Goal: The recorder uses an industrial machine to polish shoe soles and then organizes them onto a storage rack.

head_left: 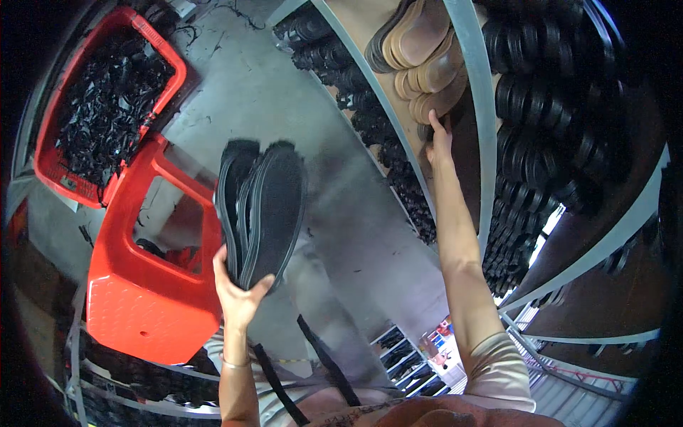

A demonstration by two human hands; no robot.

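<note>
A small bundle of black shoe soles with pale lines along their edges stands upright in my left hand. That hand is closed round the lower ends, thumb on the right and fingers on the left. Up on the shelf at the right, tan shoe soles lie in overlapping stacks. My right arm is stretched out to them, and my right hand grips the near end of the lowest tan sole. Its thumb or a finger lies on top; the other fingers are partly hidden.
A red plastic stool stands at the left, close to my left hand. Behind it is a red basket filled with black scraps. Curved-looking grey shelf posts flank my right arm, with rows of black soles beyond.
</note>
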